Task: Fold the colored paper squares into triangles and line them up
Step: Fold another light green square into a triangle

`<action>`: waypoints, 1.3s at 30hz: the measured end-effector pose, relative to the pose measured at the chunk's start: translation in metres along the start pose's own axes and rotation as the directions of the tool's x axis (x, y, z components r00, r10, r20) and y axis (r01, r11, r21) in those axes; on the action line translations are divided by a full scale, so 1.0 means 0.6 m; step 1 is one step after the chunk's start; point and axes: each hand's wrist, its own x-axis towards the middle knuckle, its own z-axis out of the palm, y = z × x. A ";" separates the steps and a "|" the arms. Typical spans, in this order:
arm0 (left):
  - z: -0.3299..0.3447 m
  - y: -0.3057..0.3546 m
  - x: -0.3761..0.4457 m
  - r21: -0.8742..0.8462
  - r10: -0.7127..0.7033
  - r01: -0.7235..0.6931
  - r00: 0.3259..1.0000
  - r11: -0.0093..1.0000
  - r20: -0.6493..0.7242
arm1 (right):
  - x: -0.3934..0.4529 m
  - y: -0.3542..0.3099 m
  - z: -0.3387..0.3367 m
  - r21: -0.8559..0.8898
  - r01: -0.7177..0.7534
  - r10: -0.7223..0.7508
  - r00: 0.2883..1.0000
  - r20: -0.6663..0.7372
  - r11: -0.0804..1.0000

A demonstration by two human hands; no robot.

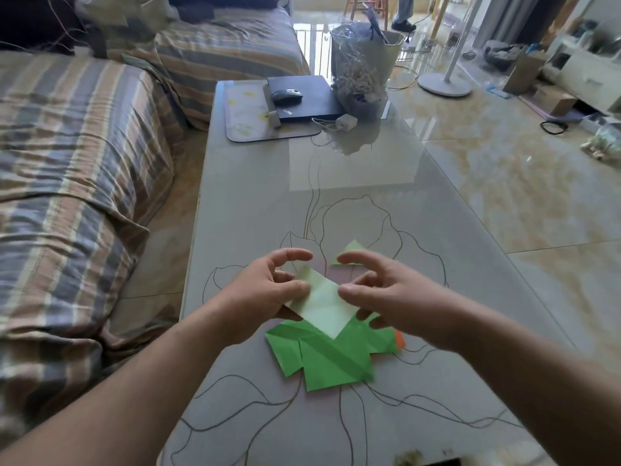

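Note:
A pale green paper square (322,306) is held above the glass table (386,210) between both hands. My left hand (268,290) pinches its left edge with thumb and fingers. My right hand (379,294) pinches its right edge, index finger raised. Under the held paper lies a pile of bright green squares (329,356), with an orange corner (400,339) poking out at its right. A small folded pale green triangle (351,250) lies on the table just beyond my right index finger.
At the table's far end sit a mat (242,116), a black laptop (312,99) with a mouse (286,95), a white charger (346,122) and a wrapped bouquet (363,68). A striped sofa (74,156) runs along the left. A fan base (443,84) stands on the floor at right.

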 end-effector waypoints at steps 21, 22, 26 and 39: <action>0.043 -0.047 -0.038 -0.020 0.077 -0.090 0.931 0.996 -0.358 | -0.003 0.039 0.045 0.398 -0.010 0.055 0.993 -0.103 0.917; 0.042 -0.049 -0.040 0.168 0.177 -0.124 0.918 0.978 -0.354 | -0.001 0.039 0.045 0.413 -0.018 0.063 0.993 -0.096 0.910; 0.033 -0.041 -0.042 0.656 0.497 -0.295 0.856 0.695 -0.142 | 0.008 0.031 0.043 0.659 -0.125 0.117 0.992 0.057 0.742; 0.053 -0.012 -0.027 -0.657 -0.334 0.214 0.940 0.723 -0.061 | 0.019 0.049 0.039 0.236 0.160 -0.139 0.985 -0.105 0.959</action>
